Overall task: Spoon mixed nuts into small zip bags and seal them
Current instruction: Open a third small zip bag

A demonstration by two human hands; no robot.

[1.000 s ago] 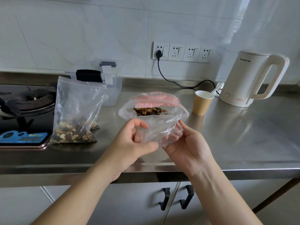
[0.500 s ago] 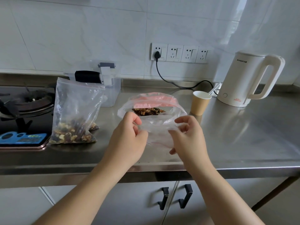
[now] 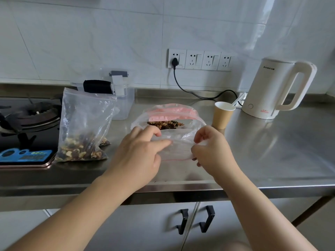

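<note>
Both hands have dropped from mid-air to the worktop [image 3: 272, 151]: the left hand [image 3: 139, 156] and right hand [image 3: 213, 151] each pinch an edge of a small zip bag [image 3: 178, 149], now flat at 6 o'clock of the open nut bag [image 3: 168, 122]. It looks empty, probably being opened for filling; the cup [image 3: 223, 115] sits at 2 o'clock

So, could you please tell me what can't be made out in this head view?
- Small zip bag: both ends are covered by the left hand and right hand, so whether its opening is sealed is unclear.
- Spoon in the paper cup: only a white handle shows; the cup wall hides the rest.
- Gas stove: cut off by the left edge.
</note>
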